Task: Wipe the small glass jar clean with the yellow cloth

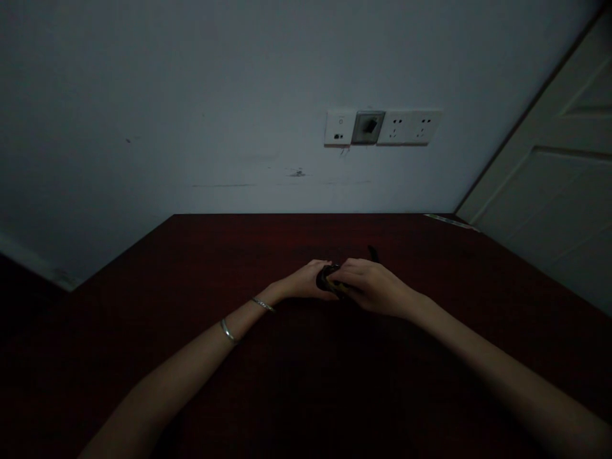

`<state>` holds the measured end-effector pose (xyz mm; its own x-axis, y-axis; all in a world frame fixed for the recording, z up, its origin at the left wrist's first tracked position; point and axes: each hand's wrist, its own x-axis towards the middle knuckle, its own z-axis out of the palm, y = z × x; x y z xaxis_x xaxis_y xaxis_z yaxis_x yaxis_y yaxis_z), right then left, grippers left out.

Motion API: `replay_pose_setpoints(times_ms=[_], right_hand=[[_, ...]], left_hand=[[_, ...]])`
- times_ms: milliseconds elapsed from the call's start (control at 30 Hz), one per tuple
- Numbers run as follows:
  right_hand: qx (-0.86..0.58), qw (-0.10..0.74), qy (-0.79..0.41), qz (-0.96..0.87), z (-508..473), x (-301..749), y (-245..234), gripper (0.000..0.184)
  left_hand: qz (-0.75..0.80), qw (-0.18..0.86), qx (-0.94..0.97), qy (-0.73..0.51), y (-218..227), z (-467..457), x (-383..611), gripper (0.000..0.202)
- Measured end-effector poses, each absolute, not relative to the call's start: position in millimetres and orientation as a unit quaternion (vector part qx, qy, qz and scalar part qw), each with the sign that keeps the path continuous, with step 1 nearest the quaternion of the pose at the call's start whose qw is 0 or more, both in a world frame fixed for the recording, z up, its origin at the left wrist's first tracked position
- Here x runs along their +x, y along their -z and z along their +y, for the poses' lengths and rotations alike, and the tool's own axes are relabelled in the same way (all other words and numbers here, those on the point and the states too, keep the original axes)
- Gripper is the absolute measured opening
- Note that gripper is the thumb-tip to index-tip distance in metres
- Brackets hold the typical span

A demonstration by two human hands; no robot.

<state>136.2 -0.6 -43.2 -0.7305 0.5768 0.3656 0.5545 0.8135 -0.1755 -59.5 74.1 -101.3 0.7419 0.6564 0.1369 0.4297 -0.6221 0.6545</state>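
Observation:
Both of my hands meet over the middle of a dark red table (191,255). My left hand (302,282) and my right hand (370,284) are closed together on a small dark object (329,278) with a yellowish edge. A dark strap-like end sticks up behind my right hand. The room is dim, so I cannot make out what the object is. Two thin bangles (228,331) ring my left forearm.
A pale wall rises behind the table with a row of wall sockets and a switch (382,127). A white panelled door (554,191) stands at the right. A thin strip (449,220) lies at the table's far right corner.

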Motion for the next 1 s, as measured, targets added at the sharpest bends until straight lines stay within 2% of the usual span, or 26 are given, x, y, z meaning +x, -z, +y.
replay_pose_setpoints(times_ms=[100, 267, 567, 800, 867, 1000], right_hand=[[-0.298, 0.168, -0.031, -0.939, 7, 124, 39, 0.023], [-0.286, 0.16, -0.048, -0.943, 8, 121, 40, 0.026], [-0.31, 0.147, -0.075, -0.936, -7, 145, 37, 0.025], [-0.349, 0.15, -0.07, -0.922, -10, 172, 46, 0.03], [-0.364, 0.182, -0.095, -0.909, -10, 179, 51, 0.029], [-0.433, 0.362, -0.179, -0.806, -9, 189, 61, 0.023]], left_hand=[[0.292, 0.305, 0.888, -0.181, 97, 72, -59, 0.048], [0.272, 0.31, 0.891, -0.188, 98, 75, -60, 0.045], [0.302, 0.31, 0.883, -0.183, 102, 74, -61, 0.074], [0.313, 0.308, 0.879, -0.187, 101, 71, -60, 0.071], [0.313, 0.309, 0.878, -0.191, 102, 71, -60, 0.074], [0.321, 0.317, 0.873, -0.185, 105, 73, -61, 0.081]])
